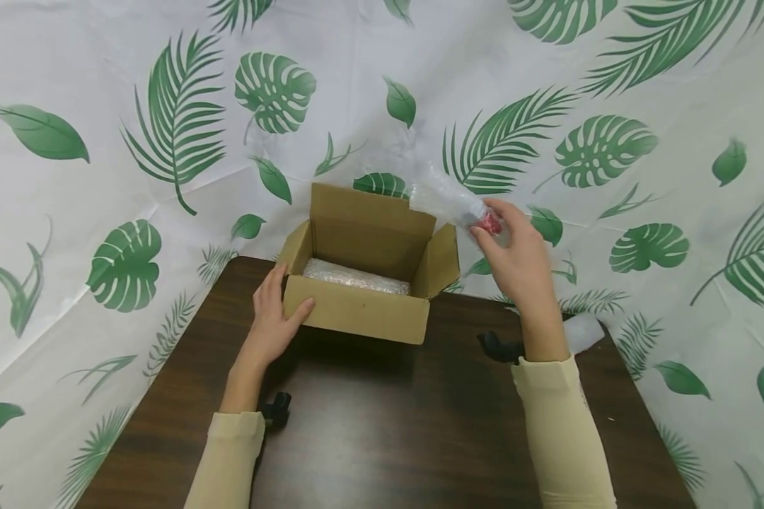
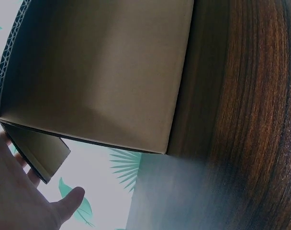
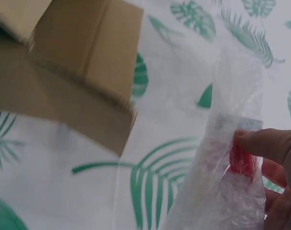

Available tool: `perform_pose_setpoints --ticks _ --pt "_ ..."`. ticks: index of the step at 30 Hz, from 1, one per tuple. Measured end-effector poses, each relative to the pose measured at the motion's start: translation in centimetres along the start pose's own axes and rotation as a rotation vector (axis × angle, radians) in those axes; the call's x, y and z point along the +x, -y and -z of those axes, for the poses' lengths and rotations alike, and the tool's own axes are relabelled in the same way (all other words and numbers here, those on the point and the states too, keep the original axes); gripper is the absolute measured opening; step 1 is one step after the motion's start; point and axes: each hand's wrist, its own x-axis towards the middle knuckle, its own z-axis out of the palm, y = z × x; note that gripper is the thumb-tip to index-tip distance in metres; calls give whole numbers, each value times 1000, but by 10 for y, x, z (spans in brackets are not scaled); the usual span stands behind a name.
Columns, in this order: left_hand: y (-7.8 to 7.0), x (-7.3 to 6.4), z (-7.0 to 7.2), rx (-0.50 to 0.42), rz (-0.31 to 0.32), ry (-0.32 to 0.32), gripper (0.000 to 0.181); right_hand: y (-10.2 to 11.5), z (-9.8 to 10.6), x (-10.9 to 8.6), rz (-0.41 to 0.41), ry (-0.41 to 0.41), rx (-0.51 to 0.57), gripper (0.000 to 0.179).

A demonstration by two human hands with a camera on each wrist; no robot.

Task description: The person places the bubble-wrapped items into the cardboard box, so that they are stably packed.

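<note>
An open cardboard box [image 1: 356, 311] stands at the back of the table, with a bubble-wrapped bundle [image 1: 356, 277] lying inside. My left hand [image 1: 272, 311] rests on its front left corner, fingers along the left flap and thumb spread over the front. In the left wrist view the fingers are partly hidden behind a small flap [image 2: 42, 148]. Up to the right of the box, my right hand [image 1: 516, 247] pinches a clear bubble-wrap packet [image 3: 217, 177] between thumb and fingers. Something red [image 3: 243, 160] shows through the plastic under the thumb.
The dark wooden table [image 1: 356, 424] sits against a white, leaf-printed backdrop [image 1: 331, 85]. Behind my right forearm, a whitish translucent item [image 1: 582, 332] lies at the table's back right corner. The box's right flap [image 1: 442, 261] sticks outward below the packet.
</note>
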Motion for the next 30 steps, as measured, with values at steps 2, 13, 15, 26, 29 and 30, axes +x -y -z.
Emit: perform_pose_setpoints --ticks 2,13,15,26,29,30 --pt "1 0 1 4 1 2 94 11 -9 4 43 -5 -5 51" --pt "2 0 1 20 3 -16 94 62 -60 13 185 14 -54 43" --pt "2 -1 2 16 5 -16 94 65 -71 16 171 59 -62 43" --pt "1 1 1 8 -22 -36 92 56 -147 48 90 372 -167 40" --pt "0 0 1 10 -19 -25 93 54 -161 55 52 438 -219 39" --pt "0 -1 1 12 -17 -26 93 53 -167 58 46 456 -233 39"
